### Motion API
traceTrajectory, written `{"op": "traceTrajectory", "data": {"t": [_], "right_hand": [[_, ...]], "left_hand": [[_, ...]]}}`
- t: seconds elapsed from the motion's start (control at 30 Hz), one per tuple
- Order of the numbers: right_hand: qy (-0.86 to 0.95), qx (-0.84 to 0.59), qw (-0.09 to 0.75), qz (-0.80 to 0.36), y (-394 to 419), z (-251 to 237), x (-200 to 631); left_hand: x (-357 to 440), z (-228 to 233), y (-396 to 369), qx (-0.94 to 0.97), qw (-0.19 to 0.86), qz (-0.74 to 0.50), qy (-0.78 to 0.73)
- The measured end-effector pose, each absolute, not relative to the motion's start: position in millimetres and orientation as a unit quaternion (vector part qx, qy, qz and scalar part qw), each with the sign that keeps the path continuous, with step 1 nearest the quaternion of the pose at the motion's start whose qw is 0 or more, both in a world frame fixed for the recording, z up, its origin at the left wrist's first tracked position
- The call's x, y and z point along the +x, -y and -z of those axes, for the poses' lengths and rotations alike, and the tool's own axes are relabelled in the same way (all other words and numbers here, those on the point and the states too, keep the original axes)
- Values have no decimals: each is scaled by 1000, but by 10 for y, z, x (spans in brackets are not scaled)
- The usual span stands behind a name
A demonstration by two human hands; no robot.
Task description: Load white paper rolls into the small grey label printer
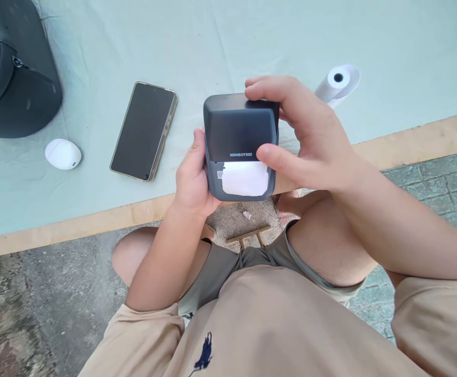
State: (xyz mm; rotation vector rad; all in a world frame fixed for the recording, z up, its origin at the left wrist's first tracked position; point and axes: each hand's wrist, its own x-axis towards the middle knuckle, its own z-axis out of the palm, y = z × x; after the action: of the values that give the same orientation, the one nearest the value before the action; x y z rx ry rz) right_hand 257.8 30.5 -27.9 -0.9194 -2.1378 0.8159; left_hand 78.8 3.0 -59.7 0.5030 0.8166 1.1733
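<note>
Both hands share the grip on a small dark grey plastic label printer [239, 137] with rounded corners, held above the near edge of the table. Left hand [192, 180] is clenched around the printer's left side, thumb along the edge and palm under its lower corner. Right hand [304, 137] grasps it from the other side, fingertips [256, 89] curled over the top edge and the thumb pressed on the front face just beside the printed brand name. A white strip of label paper [245, 178] shows in the slot at the printer's lower front.

Left of the printer, a black slab smartphone [144, 131] lies screen up on the pale green cloth [220, 36] that covers the table. Further left of the printer sits a small white oval case [63, 154], and beyond that, at the far left, a dark grey rounded bag [10, 73]. Right of the printer, partly hidden behind the right hand, lies a white roll of label paper [337, 81].
</note>
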Motion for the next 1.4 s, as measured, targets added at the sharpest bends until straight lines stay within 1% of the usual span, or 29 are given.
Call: {"op": "traceTrajectory", "data": {"t": [0.07, 0.17, 0.27, 0.33, 0.4, 0.5, 0.6, 0.67, 0.73, 0.8, 0.83, 0.9, 0.97, 1.03, 1.13, 1.3, 1.33, 1.4], "right_hand": [[836, -342, 316, -289, -317, 275, 2587], [847, -337, 295, -287, -336, 249, 2597], [841, -352, 279, -302, -351, 186, 2602], [838, -371, 278, -288, -351, 130, 2601], [832, -393, 306, -242, -340, 75, 2591], [786, -453, 377, -189, -311, 15, 2548], [722, -503, 438, -183, -293, -17, 2485], [692, -512, 474, -186, -299, -20, 2456], [696, -501, 477, -194, -318, -5, 2449], [737, -477, 434, -202, -342, 22, 2461], [764, -468, 394, -204, -351, 37, 2468], [804, -485, 284, -192, -358, 54, 2476], [818, -527, 172, -156, -344, 49, 2471], [819, -554, 85, -125, -320, 29, 2457], [823, -551, 43, -130, -300, 6, 2441], [834, -531, 75, -132, -321, 25, 2439], [833, -534, 71, -125, -321, 23, 2438], [827, -551, 34, -111, -313, 5, 2431]], "left_hand": [[782, 608, -26, 236, 706, -536, -399], [770, 626, -31, 227, 692, -531, -434], [761, 644, -49, 222, 704, -536, -411], [759, 649, -64, 218, 725, -535, -375], [759, 645, -77, 229, 736, -539, -341], [753, 636, -75, 263, 745, -530, -308], [739, 641, -48, 288, 750, -505, -315], [728, 651, -28, 302, 741, -506, -324], [723, 659, -14, 306, 738, -508, -323], [723, 663, -4, 304, 739, -511, -317], [724, 663, 0, 304, 741, -510, -315], [728, 662, 6, 308, 743, -503, -315], [732, 659, 10, 311, 745, -501, -314], [732, 657, 12, 304, 750, -501, -307], [728, 656, 10, 299, 757, -498, -300], [731, 652, 8, 316, 747, -494, -314], [734, 650, 10, 317, 744, -495, -318], [739, 646, 16, 318, 739, -497, -326]]}}
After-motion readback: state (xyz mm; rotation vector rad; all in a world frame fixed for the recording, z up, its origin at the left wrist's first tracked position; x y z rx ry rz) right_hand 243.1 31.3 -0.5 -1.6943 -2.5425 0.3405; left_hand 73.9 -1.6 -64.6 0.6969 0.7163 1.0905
